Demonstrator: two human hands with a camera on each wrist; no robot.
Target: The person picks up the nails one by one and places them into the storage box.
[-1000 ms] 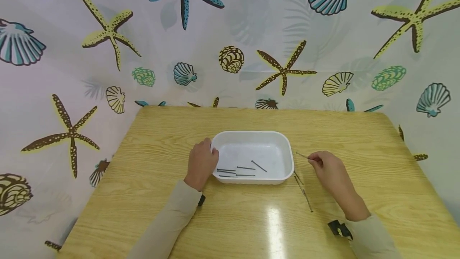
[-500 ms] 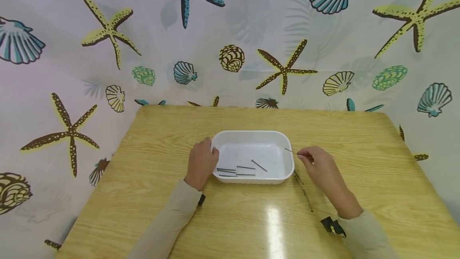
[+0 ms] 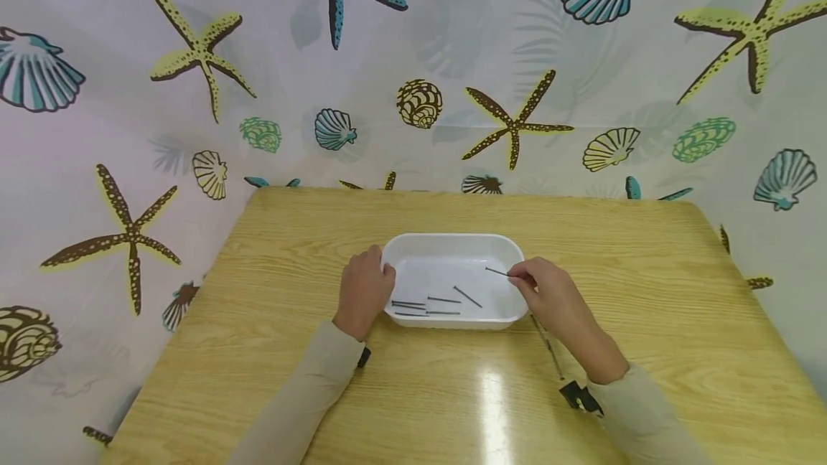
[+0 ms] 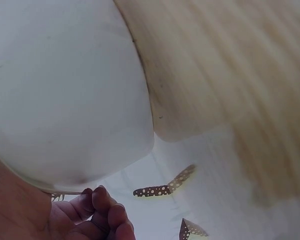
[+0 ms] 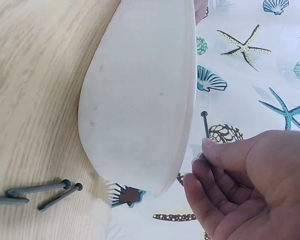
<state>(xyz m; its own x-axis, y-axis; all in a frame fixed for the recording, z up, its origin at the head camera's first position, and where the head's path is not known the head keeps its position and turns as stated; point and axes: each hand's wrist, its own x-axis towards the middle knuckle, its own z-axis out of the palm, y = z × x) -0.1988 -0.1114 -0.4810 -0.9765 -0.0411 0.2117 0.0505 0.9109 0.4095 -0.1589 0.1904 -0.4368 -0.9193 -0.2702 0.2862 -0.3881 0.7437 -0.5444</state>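
A white plastic tray [image 3: 452, 324] sits on the wooden table, with several dark nails [image 3: 468, 297] lying in its front and left part. At its left end my left hand [image 3: 363, 294] grips the rim; in the left wrist view the fingertips [image 4: 101, 196] are right at the tray's edge. My right hand [image 3: 550, 298] is over the tray's right end and pinches a nail [image 3: 495, 271] between thumb and fingertips. The nail's head points left, above the tray floor. In the right wrist view the same nail [image 5: 205, 122] shows beyond the rim.
More nails [image 5: 40, 188] lie on the table just right of the tray, partly under my right forearm in the head view. The wooden table [image 3: 413, 393] ends at the back against a hanging cloth [image 3: 388, 156] printed with shells and starfish.
My right hand has moved left with the nail, from the table right of the tray to over its right end. The left hand has stayed at the tray's rim.
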